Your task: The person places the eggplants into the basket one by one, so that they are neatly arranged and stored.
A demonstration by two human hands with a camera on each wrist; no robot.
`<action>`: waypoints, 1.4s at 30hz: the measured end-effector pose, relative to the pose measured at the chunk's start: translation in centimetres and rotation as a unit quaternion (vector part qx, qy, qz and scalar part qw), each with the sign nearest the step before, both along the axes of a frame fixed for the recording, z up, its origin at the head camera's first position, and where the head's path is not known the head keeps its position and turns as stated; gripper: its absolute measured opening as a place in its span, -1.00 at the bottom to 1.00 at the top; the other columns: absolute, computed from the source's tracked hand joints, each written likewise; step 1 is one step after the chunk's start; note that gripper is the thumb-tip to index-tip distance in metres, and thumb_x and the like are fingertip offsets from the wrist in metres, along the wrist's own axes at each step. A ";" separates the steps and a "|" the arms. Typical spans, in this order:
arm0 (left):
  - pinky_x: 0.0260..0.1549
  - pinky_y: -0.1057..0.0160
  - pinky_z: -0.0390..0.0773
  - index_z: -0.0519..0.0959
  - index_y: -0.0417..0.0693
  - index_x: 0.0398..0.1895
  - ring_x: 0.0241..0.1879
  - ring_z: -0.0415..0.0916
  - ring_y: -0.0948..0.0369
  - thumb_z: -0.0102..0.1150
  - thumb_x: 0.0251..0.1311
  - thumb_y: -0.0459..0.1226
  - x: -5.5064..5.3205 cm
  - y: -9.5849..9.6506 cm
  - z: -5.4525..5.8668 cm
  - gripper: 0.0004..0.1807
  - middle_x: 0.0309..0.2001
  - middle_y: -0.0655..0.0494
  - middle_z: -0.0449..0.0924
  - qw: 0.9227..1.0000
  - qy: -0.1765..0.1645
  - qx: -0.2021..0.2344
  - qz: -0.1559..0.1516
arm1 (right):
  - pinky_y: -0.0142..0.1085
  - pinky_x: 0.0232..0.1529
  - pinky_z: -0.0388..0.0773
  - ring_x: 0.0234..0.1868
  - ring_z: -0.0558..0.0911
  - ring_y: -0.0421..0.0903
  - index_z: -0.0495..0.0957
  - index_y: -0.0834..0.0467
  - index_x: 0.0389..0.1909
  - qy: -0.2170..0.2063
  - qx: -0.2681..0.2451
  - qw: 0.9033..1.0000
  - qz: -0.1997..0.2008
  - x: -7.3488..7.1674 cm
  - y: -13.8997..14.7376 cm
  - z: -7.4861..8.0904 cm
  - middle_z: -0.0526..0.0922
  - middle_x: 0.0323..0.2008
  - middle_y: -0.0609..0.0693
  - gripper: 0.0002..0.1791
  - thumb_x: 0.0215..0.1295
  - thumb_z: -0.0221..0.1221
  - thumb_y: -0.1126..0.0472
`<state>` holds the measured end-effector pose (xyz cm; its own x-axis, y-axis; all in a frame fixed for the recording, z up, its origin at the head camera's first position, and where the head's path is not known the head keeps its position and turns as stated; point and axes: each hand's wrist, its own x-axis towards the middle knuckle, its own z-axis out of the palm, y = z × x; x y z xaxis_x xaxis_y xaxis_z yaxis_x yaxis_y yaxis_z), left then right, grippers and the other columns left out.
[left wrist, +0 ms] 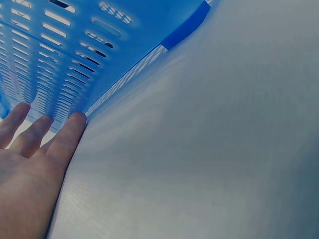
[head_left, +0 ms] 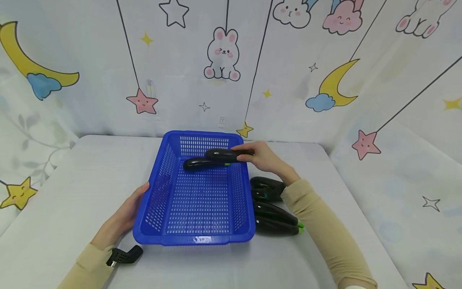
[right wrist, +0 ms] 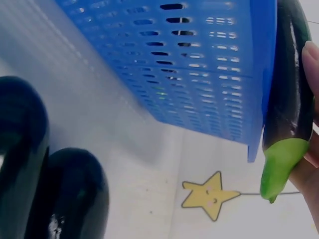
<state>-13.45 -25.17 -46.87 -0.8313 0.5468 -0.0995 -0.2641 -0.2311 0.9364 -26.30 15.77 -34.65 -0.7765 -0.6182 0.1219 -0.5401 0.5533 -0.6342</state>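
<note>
A blue plastic basket [head_left: 198,239] with slotted walls stands on the white table. One dark eggplant [head_left: 196,163] lies inside near its far end. My right hand [head_left: 263,157] grips a second eggplant [head_left: 220,154] over the basket's far right rim, overlapping the first in the head view. Its green stem end [right wrist: 279,167] pokes out past the rim in the right wrist view. At the basket's left side, my left hand [head_left: 126,210] touches the outer wall, and its fingers [left wrist: 67,137] reach along the slots, fairly straight, in the left wrist view.
Several more eggplants [head_left: 276,226] lie on the table right of the basket, partly under my right forearm. A white cloth with cartoon moons, stars and a bunny [head_left: 222,56] hangs behind the table [head_left: 90,168]. On my left wrist sits a black device [head_left: 126,255].
</note>
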 end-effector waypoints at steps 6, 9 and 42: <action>0.07 0.06 0.56 -0.09 0.16 0.53 0.13 0.50 0.16 -0.51 0.52 0.13 0.0 0.0 -0.1 -0.39 0.18 0.07 0.44 1.000 -0.002 -0.005 0.003 | -0.30 -0.20 0.51 -0.20 0.58 -0.06 0.61 0.15 0.18 0.004 0.014 1.000 0.016 -0.1 -0.8 0.7 0.69 0.04 0.08 -0.66 0.43 0.20 0.24; 0.06 0.05 0.57 -0.09 0.16 0.52 0.12 0.51 0.15 -0.51 0.52 0.13 -0.1 0.0 -0.1 -0.39 0.17 0.06 0.44 1.000 0.000 -0.004 0.001 | -0.29 -0.20 0.52 -0.22 0.59 -0.05 0.61 0.17 0.18 0.000 0.013 1.000 0.025 -0.2 -1.2 1.1 0.69 0.04 0.10 -0.66 0.43 0.20 0.26; 0.00 0.10 0.62 0.10 0.23 0.43 0.06 0.57 0.18 -0.55 0.55 0.09 -0.2 0.1 -0.2 -0.50 0.11 0.07 0.52 1.000 0.008 0.012 -0.009 | -0.23 0.12 0.57 0.10 0.62 -0.12 0.63 0.07 0.17 -0.029 -0.001 0.999 0.040 -0.6 -8.4 0.6 0.66 0.13 -0.02 -0.66 0.40 0.24 0.20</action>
<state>-13.69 -25.04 -47.05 -0.8230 0.5633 -0.0732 -0.2536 -0.2490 0.9347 -26.87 7.38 -34.03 -0.7303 -0.6785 0.0796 -0.5445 0.5078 -0.6676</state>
